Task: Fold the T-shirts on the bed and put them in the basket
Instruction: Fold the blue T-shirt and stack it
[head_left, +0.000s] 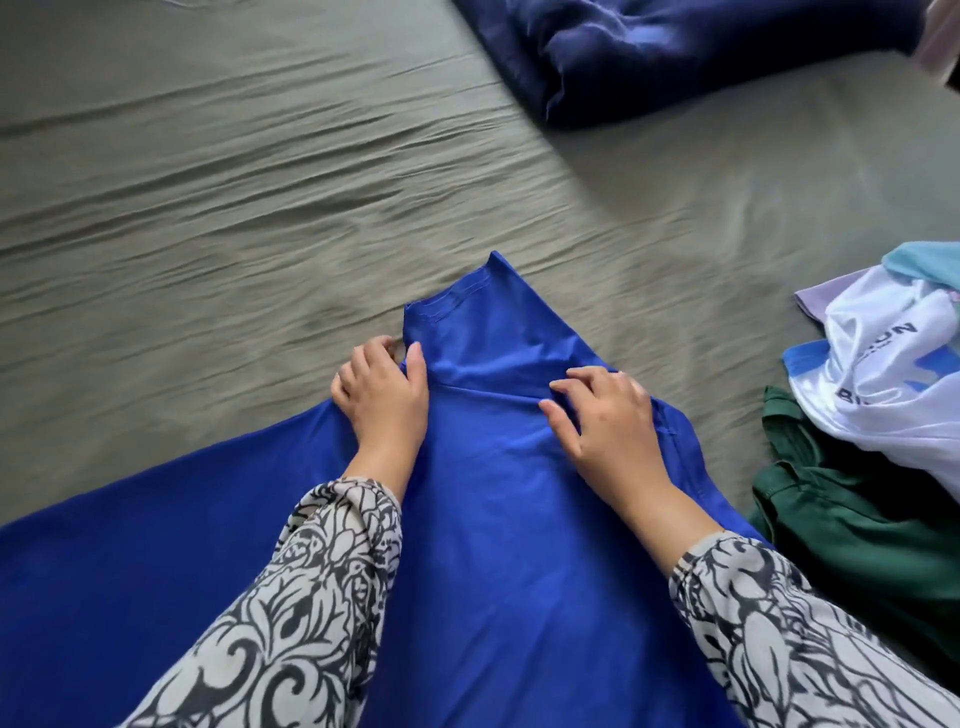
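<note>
Blue T-shirt (498, 499) long axis runs away from body; left hand (382, 397) pinches its edge, right hand (605, 415) spread flat on it

The left hand (382, 397) lies palm down with its fingers curled over a cloth edge and the thumb pointing forward beside them, a closed grip. The right hand (605, 415) lies palm down just to the right of that grip, fingers spread and slightly bent, fingertips (558, 385) pressing. Both forearms wear patterned black-and-white sleeves (311, 582).
</note>
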